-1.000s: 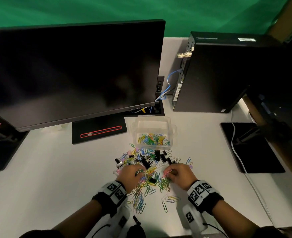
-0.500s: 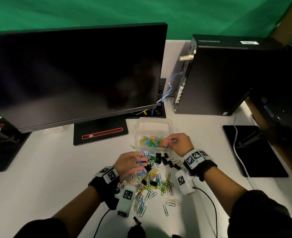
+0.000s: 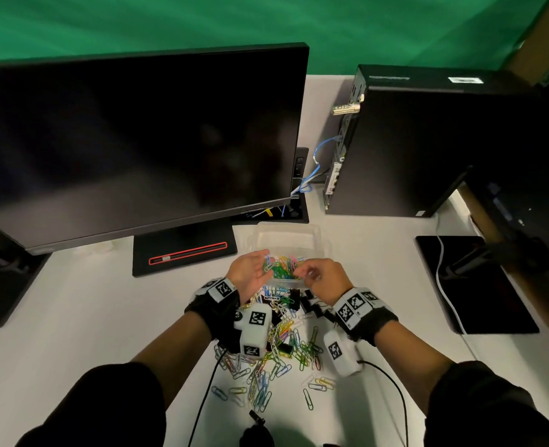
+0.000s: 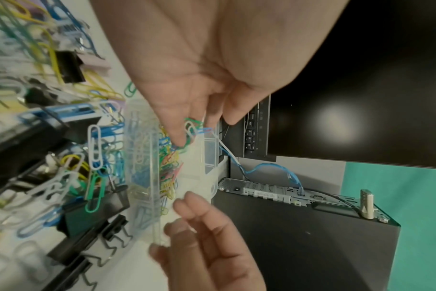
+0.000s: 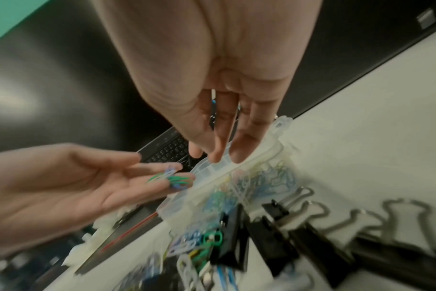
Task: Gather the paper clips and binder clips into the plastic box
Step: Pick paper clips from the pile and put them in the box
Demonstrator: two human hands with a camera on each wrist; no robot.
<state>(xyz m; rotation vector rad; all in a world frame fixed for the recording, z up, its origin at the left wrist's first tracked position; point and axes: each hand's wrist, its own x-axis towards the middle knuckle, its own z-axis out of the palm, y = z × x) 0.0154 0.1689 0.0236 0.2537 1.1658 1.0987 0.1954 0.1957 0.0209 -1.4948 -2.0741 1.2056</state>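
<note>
A clear plastic box [image 3: 319, 241] stands in front of the monitor stand and holds a heap of coloured paper clips [image 3: 282, 269]. My left hand [image 3: 253, 272] hovers at the box's near left edge, palm up and fingers spread. A few green and blue clips [image 4: 190, 128] lie loose on its fingertips [image 5: 172, 177]. My right hand [image 3: 318, 277] is over the near right rim with straight fingers [image 5: 219, 155] and holds nothing. More paper clips [image 3: 286, 346] and black binder clips [image 3: 294, 301] are scattered on the white table below my wrists.
A large dark monitor [image 3: 137, 140] and its stand base [image 3: 182, 253] are close behind and left of the box. A black PC tower [image 3: 428, 150] with a blue cable [image 3: 311, 175] stands at the back right. A black pad [image 3: 473, 285] with a white cord lies to the right.
Both hands have left the pile and risen to the box, the right one first. My left hand has opened over it, with clips loose on its fingers.
</note>
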